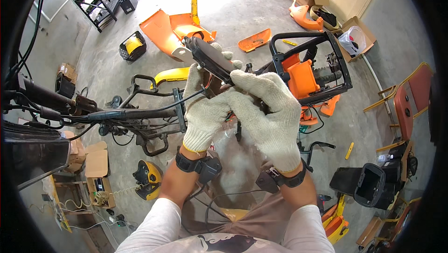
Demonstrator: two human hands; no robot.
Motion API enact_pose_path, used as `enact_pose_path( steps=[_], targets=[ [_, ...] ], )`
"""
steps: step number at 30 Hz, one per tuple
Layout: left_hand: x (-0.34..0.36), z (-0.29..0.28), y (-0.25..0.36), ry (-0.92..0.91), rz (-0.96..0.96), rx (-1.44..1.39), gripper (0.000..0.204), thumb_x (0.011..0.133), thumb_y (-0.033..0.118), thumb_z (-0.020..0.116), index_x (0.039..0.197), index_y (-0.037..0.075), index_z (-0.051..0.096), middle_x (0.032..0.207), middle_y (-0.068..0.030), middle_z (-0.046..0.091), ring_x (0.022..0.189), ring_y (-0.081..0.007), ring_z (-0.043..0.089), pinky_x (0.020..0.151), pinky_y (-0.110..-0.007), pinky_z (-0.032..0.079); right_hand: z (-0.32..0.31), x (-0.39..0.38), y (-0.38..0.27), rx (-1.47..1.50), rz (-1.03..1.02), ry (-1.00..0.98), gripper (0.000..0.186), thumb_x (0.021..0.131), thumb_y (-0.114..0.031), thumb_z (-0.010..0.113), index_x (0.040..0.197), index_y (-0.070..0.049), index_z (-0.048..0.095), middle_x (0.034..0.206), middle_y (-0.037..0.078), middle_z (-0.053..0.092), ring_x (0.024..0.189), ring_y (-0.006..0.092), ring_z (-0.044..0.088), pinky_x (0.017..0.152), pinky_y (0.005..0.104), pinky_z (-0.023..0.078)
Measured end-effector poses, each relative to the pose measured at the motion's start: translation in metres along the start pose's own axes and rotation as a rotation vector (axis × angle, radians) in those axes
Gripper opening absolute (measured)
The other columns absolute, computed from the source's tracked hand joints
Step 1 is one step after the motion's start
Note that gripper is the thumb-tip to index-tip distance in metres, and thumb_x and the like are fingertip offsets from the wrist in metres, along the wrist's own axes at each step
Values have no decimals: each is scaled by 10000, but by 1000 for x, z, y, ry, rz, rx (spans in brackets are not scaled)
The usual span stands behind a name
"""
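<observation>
My left hand (pixel 204 118), in a white knit glove, holds a black rounded housing (pixel 208 58) from behind. Its fingertips show past the housing's far side. Thin wires hang from the near side, and a black cable (pixel 193 95) runs left from there toward the bike frame. My right hand (pixel 273 113), gloved the same way, is closed at the lower right end of the housing, thumb and fingers pressed together near the wires. Whatever lies between those fingers is hidden. Both hands are above the black tubular frame (pixel 140 114) of a stripped two-wheeler.
Orange body panels (pixel 161 29) lie on the concrete floor ahead, near a black basket (pixel 132 46). A black rack with an orange part (pixel 301 78) stands right of my hands. A yellow helmet (pixel 147 178) is at lower left, red chairs (pixel 404 108) at right, and open cartons (pixel 357 38) at far right.
</observation>
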State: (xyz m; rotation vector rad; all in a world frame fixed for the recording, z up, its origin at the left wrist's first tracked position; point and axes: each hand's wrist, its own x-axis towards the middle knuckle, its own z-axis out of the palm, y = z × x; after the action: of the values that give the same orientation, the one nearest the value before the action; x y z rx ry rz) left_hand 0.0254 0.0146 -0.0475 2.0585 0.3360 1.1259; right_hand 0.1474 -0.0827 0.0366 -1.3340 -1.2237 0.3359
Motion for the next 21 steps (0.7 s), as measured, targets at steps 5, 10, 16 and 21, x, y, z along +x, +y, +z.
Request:
enact_pose_path(
  steps=[5, 10, 16, 21],
  targets=[
    [11, 4, 30, 266, -686, -657, 458, 931, 23, 620, 1351, -83, 473, 1198, -136, 658, 1032, -211, 668, 897, -323, 565, 2, -1, 7, 97, 25, 34, 327, 823, -45, 761, 1147, -65, 719, 884, 54, 630, 730, 115, 614, 663, 249, 508],
    [28, 3, 44, 337, -636, -645, 465, 869, -26, 683, 1296, -33, 500, 1174, -143, 671, 995, -204, 689, 861, -323, 588, -3, 0, 9, 124, 31, 145, 475, 852, 85, 572, 1304, -43, 640, 988, -6, 604, 840, 31, 528, 740, 186, 458],
    [23, 1, 35, 351, -370, -708, 469, 853, -40, 702, 1267, -9, 483, 1096, -131, 692, 953, -191, 704, 817, -319, 602, -12, 17, 17, 549, 214, 369, 519, 892, 102, 459, 1406, 38, 497, 1167, 117, 643, 927, 118, 626, 787, 229, 544],
    [35, -4, 51, 366, -494, -854, 532, 822, -64, 735, 1282, 18, 480, 1037, -109, 687, 899, -172, 696, 770, -301, 597, -18, 21, 13, 507, 293, 276, 436, 1006, -76, 534, 1423, 20, 448, 1134, 132, 678, 798, 108, 660, 698, 228, 544]
  ],
)
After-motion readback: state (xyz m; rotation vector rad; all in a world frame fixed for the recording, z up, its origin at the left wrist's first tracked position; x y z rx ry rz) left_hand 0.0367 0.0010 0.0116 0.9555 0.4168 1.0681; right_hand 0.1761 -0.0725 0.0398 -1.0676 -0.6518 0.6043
